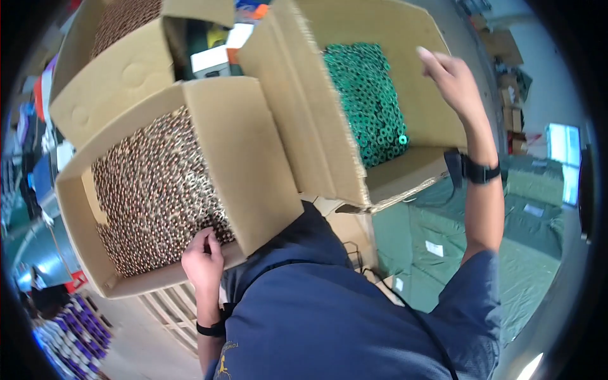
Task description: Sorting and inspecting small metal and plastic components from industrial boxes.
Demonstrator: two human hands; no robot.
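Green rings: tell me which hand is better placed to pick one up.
Right, most likely: the right hand hovers by the green rings in the right box, while the left hand is at the copper-coloured pieces in the left box.

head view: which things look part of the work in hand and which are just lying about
Likely in the work:
copper-coloured parts, left hand at them
their cardboard box
green rings
the second box around them, right hand over it

Seemingly just lying about:
third box, upper left
green sheeting, right
purple-and-white stack, lower left
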